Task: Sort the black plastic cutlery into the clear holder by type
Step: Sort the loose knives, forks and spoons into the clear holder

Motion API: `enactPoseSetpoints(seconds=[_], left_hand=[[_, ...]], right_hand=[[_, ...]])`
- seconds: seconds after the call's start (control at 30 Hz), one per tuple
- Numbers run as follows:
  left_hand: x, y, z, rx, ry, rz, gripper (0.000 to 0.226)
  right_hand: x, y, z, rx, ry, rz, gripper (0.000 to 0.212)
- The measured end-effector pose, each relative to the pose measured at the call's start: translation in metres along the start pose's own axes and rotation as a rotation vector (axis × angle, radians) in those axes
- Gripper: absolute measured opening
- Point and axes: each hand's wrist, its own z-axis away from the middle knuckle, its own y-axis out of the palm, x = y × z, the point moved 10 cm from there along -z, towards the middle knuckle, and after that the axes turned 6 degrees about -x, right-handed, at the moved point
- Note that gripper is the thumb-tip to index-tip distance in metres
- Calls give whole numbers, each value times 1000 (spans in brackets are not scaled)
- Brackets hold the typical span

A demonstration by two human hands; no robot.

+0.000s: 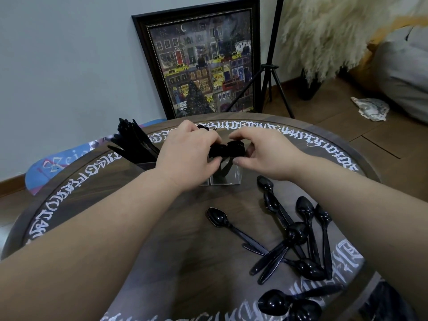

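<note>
The clear holder (228,178) stands at the table's middle, mostly behind my hands. A bunch of black spoons (228,149) stands in its right compartment, bowls up. My left hand (187,155) and my right hand (261,154) both hold that bunch from either side, fingers curled around the bowls. Black knives (134,142) fan out of the holder's left compartment. Several loose black spoons (298,235) lie on the table at the right, one spoon (220,220) apart toward the centre. More spoons (284,304) lie at the near edge.
The round dark wooden table (162,228) has white lettering around its rim. Behind it a framed picture (201,59) leans on the wall, beside a black tripod (271,77). Pampas grass in a dark vase (310,86) stands on the floor at right.
</note>
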Motion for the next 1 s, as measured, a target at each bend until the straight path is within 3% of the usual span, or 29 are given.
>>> enactPoseSetpoints(seconds=[0.27, 0.6, 0.77, 0.87, 1.0], left_hand=[[-6, -2, 2, -96, 25, -30, 36], [-10, -6, 18, -132, 29, -83, 63], [-18, -27, 50, -210, -6, -23, 62], [-28, -19, 84, -116, -40, 20, 60], [-53, 9, 130, 188, -74, 34, 58]], right_hand=[[-9, -3, -3, -85, 30, -15, 27], [-4, -8, 11, -47, 13, 49, 62], [-3, -38, 58, -179, 113, 16, 61], [-11, -37, 102, -159, 211, 61, 55], [-35, -21, 158, 13, 413, 208, 51]])
